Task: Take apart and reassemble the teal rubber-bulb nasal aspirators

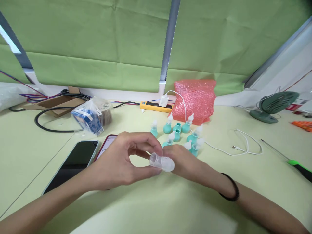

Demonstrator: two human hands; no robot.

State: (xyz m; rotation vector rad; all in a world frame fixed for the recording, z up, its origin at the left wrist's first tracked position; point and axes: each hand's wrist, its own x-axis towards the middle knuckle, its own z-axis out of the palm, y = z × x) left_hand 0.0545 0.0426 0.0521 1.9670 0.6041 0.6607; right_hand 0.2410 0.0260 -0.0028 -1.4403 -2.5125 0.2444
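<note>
My left hand pinches a small clear plastic cap between thumb and fingertips, just above the pale green table. My right hand is curled behind the cap, touching its far end, with a black band on the wrist. Just beyond my hands stand several small teal bulb pieces with white tips, clustered on the table.
Two phones lie at the left, a dark one and a red-edged one. A pink bubble-wrap bag, yellow power strip, white cable, plastic bag with boxes, green fan and screwdriver surround the area.
</note>
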